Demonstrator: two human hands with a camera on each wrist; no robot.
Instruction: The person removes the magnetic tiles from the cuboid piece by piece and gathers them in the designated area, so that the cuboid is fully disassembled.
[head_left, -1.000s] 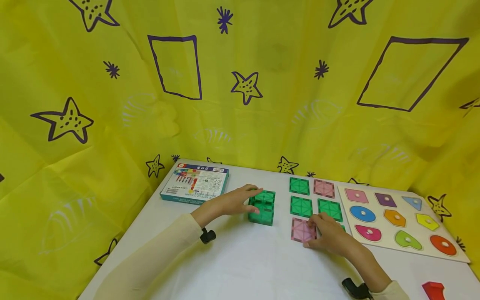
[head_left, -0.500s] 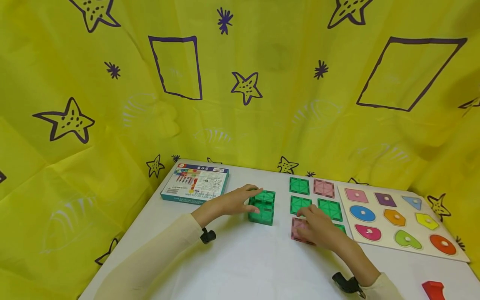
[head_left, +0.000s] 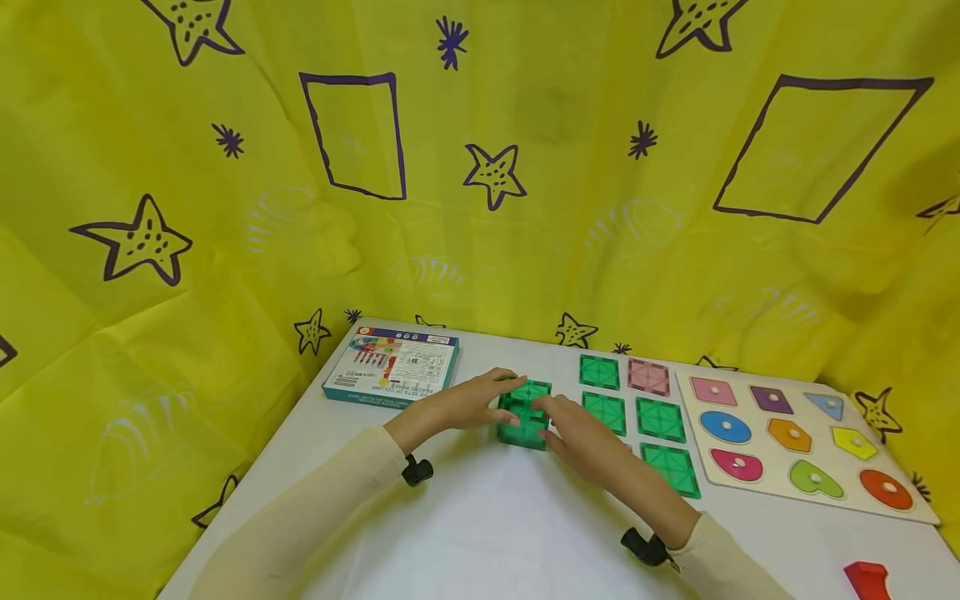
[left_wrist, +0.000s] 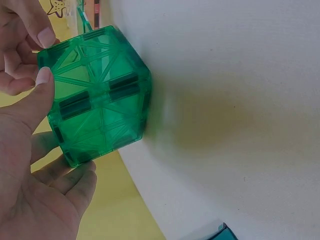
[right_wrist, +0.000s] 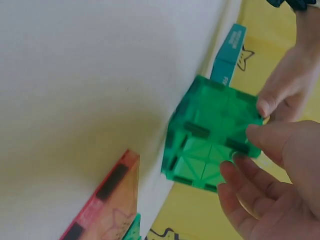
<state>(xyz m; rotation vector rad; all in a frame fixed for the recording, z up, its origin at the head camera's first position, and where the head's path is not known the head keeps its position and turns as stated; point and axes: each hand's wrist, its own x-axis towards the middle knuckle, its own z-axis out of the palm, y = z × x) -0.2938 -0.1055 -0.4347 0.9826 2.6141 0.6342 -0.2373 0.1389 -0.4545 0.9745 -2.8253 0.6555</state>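
Observation:
A cube of see-through green magnetic tiles [head_left: 522, 433] stands on the white table in the head view. My left hand [head_left: 468, 403] grips its left side, the thumb on the near face and the fingers spread along the far side in the left wrist view. The right hand [head_left: 583, 435] is at the cube's right side. Its thumb and bent fingertips close on the edges there, as the right wrist view shows. A pink magnetic tile [right_wrist: 107, 192] shows at lower left in that view; in the head view the right hand and forearm mostly cover it.
Flat green tiles [head_left: 669, 469] and another pink tile [head_left: 648, 377] lie in rows right of the cube. Beyond them is a wooden shape puzzle board [head_left: 757, 417]. A flat teal box [head_left: 393, 367] lies at back left, a red block [head_left: 867, 580] at front right.
My right hand has left the near pink tile and moved left to the green cube, touching its right side. The left hand stays on the cube.

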